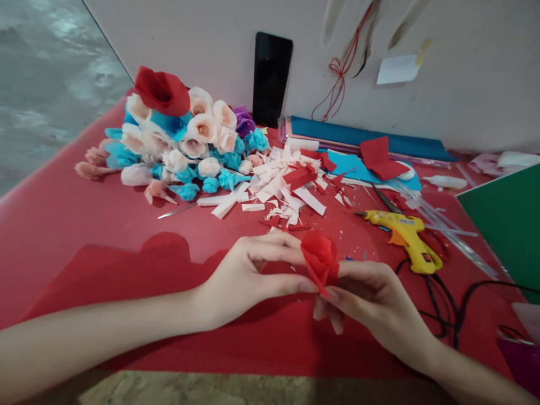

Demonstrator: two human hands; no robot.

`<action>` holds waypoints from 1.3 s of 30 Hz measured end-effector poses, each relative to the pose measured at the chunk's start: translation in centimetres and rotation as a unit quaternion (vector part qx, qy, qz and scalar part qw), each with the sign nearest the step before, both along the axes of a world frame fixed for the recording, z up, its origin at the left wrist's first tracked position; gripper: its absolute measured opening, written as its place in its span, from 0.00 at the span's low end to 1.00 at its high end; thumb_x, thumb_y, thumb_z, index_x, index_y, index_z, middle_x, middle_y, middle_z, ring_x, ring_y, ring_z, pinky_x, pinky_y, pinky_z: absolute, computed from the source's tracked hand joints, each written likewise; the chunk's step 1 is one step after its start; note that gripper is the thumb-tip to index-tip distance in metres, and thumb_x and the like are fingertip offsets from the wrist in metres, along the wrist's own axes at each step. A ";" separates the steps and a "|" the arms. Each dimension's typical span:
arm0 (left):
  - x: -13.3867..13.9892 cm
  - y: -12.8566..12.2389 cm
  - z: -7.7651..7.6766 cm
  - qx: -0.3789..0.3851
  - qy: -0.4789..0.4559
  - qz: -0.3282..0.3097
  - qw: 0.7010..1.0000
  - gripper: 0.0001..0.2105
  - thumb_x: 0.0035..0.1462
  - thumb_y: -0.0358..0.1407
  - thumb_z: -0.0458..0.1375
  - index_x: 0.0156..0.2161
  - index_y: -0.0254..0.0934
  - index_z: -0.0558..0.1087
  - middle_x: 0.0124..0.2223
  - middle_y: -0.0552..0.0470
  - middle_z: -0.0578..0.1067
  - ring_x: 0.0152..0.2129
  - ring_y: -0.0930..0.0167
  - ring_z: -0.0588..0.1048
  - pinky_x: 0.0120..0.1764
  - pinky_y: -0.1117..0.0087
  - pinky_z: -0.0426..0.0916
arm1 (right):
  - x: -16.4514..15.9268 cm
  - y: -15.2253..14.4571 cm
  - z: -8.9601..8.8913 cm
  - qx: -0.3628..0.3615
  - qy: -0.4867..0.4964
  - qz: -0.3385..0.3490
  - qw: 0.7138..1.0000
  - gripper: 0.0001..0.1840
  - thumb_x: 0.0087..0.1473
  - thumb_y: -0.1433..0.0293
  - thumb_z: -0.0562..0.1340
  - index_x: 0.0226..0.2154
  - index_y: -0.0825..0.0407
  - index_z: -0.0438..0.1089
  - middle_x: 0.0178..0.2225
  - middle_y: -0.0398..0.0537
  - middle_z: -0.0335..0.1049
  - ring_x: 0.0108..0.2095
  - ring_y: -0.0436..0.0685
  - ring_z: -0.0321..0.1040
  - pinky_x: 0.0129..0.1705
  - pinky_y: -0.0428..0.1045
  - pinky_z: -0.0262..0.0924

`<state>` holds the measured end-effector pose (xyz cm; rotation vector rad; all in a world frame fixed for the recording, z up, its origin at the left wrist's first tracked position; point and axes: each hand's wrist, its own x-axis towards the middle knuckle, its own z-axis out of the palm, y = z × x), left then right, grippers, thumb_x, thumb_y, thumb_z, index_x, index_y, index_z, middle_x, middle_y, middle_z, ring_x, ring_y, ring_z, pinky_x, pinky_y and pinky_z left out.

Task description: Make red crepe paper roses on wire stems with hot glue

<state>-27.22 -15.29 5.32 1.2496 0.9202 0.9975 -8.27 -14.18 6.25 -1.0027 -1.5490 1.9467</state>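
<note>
Between my two hands is a small red paper flower (319, 254), cupped open at the top and narrowing to a point below. My left hand (262, 263) pinches its left side and lower tip with thumb and fingers. From the right, my right hand (366, 292) grips the flower's base, thumb in front and fingers partly hidden behind. Just beyond my hands lies a heap of white and red paper scraps (278, 183). A yellow glue gun (407, 236) rests to the right of my right hand, its nozzle pointing left.
Finished paper flowers (202, 129) pile up at back left, a larger red one (162, 91) on top. A black phone (272, 79) leans against the wall. Rolled paper (367, 138), clear sticks (447, 228) and a black cable (458, 315) occupy the right. A green board (506, 219) stands there too.
</note>
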 end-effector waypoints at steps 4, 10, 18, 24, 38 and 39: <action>0.1 -0.2 0.0 0.006 -0.007 0.000 1.000 0.04 0.45 0.30 0.62 0.29 0.39 0.77 0.34 0.52 0.75 0.33 0.72 0.71 0.37 0.73 0.67 | -0.2 0.0 0.1 0.008 0.005 0.005 1.000 0.07 0.51 0.71 0.59 0.34 0.54 0.72 0.22 0.44 0.69 0.17 0.42 0.59 0.21 0.39 0.57; 0.0 0.0 -0.2 0.037 0.024 -0.008 0.999 0.05 0.46 0.30 0.62 0.30 0.41 0.78 0.35 0.52 0.75 0.34 0.72 0.70 0.39 0.73 0.65 | -0.2 -0.1 -0.2 0.034 0.000 0.002 0.999 0.07 0.51 0.74 0.59 0.33 0.52 0.72 0.22 0.43 0.69 0.18 0.42 0.60 0.22 0.38 0.58; -0.3 -0.2 0.1 0.148 0.058 -0.013 0.987 0.05 0.48 0.30 0.60 0.31 0.40 0.77 0.35 0.52 0.75 0.33 0.73 0.68 0.40 0.72 0.65 | -0.1 -0.3 -0.2 0.056 -0.024 -0.011 0.998 0.05 0.48 0.72 0.62 0.30 0.53 0.73 0.19 0.43 0.68 0.19 0.45 0.63 0.23 0.39 0.61; -0.3 -0.1 -0.2 0.191 0.073 -0.003 0.979 0.05 0.47 0.29 0.60 0.31 0.39 0.77 0.34 0.53 0.75 0.32 0.74 0.67 0.38 0.72 0.66 | -0.1 -0.2 0.2 0.066 -0.034 -0.009 0.997 0.06 0.47 0.73 0.62 0.30 0.51 0.74 0.21 0.44 0.70 0.22 0.47 0.66 0.25 0.39 0.61; -0.3 0.3 -0.7 0.221 0.059 -0.016 0.973 0.01 0.46 0.28 0.62 0.28 0.33 0.74 0.31 0.51 0.75 0.29 0.75 0.68 0.36 0.72 0.66 | 0.0 0.2 1.1 0.145 -0.100 0.025 0.984 0.04 0.48 0.72 0.61 0.27 0.52 0.72 0.20 0.40 0.69 0.18 0.43 0.60 0.22 0.38 0.57; -0.4 0.4 -0.9 0.231 0.057 -0.026 0.971 0.02 0.46 0.28 0.62 0.28 0.32 0.74 0.30 0.51 0.75 0.29 0.75 0.69 0.36 0.71 0.66 | 0.0 0.3 1.2 0.160 -0.116 0.034 0.980 0.04 0.48 0.72 0.60 0.27 0.52 0.72 0.20 0.40 0.69 0.18 0.43 0.60 0.22 0.39 0.56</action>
